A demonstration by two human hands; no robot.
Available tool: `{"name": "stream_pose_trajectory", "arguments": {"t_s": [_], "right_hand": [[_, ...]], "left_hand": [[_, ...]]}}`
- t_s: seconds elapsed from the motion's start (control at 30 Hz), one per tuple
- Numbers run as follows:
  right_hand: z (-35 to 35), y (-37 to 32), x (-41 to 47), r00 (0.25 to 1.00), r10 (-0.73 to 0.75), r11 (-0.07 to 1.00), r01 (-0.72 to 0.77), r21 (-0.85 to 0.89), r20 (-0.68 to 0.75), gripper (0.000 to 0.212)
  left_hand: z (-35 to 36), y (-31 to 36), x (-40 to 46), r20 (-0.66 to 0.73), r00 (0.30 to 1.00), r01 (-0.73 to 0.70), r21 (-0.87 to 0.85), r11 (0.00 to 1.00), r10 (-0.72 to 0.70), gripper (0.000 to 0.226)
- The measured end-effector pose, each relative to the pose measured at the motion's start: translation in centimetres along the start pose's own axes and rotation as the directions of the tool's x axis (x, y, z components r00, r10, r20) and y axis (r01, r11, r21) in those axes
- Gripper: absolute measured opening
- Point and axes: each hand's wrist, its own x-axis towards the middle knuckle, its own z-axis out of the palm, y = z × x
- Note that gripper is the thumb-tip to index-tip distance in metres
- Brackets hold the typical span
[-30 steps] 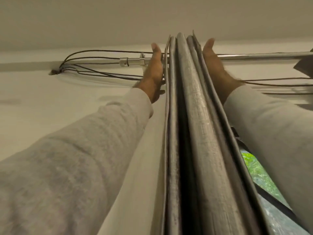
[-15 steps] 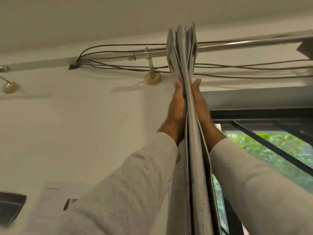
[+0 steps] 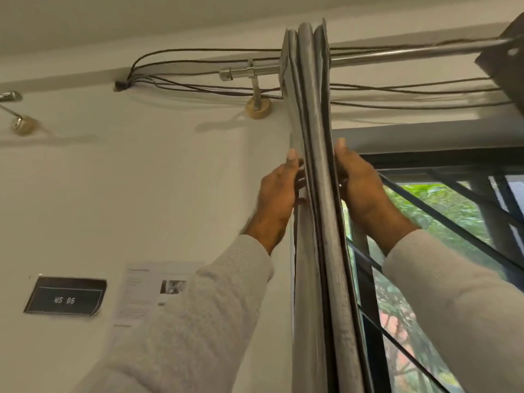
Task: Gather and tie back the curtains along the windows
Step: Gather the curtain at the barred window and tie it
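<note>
With the left hand [image 3: 279, 191] and right hand [image 3: 358, 185] pressed flat against opposite sides of the gathered curtain [image 3: 314, 165] sandwiched between them, squeeze evenly so the folds stay stacked

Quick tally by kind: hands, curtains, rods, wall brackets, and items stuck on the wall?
Hands: 2, left hand and right hand, pressing the curtain between them
Gathered curtain: 1
Curtain rods: 2
Round wall brackets: 2
Wall items: 2, dark sign, printed sheet
Total: 9
</note>
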Motion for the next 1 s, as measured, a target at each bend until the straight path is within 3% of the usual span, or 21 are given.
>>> {"name": "stream_pose_trajectory", "arguments": {"t_s": [0.03,0.1,0.23,0.4,0.5,0.53,0.63,0.8,0.9,1.0], "right_hand": [[-0.4,-0.2,-0.1,0.998,-0.008,0.999,0.006,-0.042,-0.058,0.043],[-0.9,-0.8,-1.0,0.991,-0.052,0.985,0.030,-0.170,-0.125,0.057],[-0.7,-1.1,-4.4,0.961,-0.263,0.852,0.189,-0.488,-0.086,0.055],[-0.6,-0.8,-9.2,0.948,-0.310,0.686,0.173,-0.707,-0.068,0.038],[-0.3,-1.5,-12.4,0.978,-0.163,0.795,0.053,-0.605,-0.129,0.013],[-0.3,-1.5,-13.3,0.981,-0.119,0.834,0.016,-0.552,-0.152,0.013],[-0.4,-0.8,-16.5,0.990,-0.078,0.861,0.006,-0.508,-0.121,0.044],[-1.2,2.6,-21.8,0.985,0.135,0.835,-0.173,-0.523,-0.109,0.029],[-2.0,4.2,-25.5,0.985,0.104,0.807,-0.165,-0.567,-0.139,0.012],[-1.9,4.3,-29.4,0.981,0.092,0.845,-0.168,-0.508,-0.173,0.018]], "left_hand": [[-0.4,0.0,-0.3,-0.013,1.000,-0.020,0.037,0.999,0.020,0.042],[-1.6,-0.6,-1.1,-0.074,0.993,-0.076,0.171,0.982,0.089,0.040],[-3.6,-1.4,-4.0,-0.087,0.966,-0.180,0.444,0.878,0.242,0.045],[-5.2,-1.7,-9.0,-0.021,0.942,-0.274,0.527,0.805,0.334,0.011],[-6.0,-2.1,-11.8,0.004,0.971,-0.207,0.514,0.832,0.239,0.008],[-6.1,-2.2,-12.8,0.003,0.979,-0.176,0.507,0.844,0.202,0.008],[-6.4,-2.8,-16.0,0.044,0.997,-0.073,0.519,0.851,0.059,0.017],[-7.2,-5.5,-20.2,0.101,0.981,0.051,0.689,0.723,-0.166,0.030],[-7.3,-6.7,-23.3,0.037,0.997,0.028,0.635,0.772,-0.066,0.026],[-7.0,-7.6,-26.3,-0.039,0.999,0.000,0.531,0.847,0.024,0.023]]}}
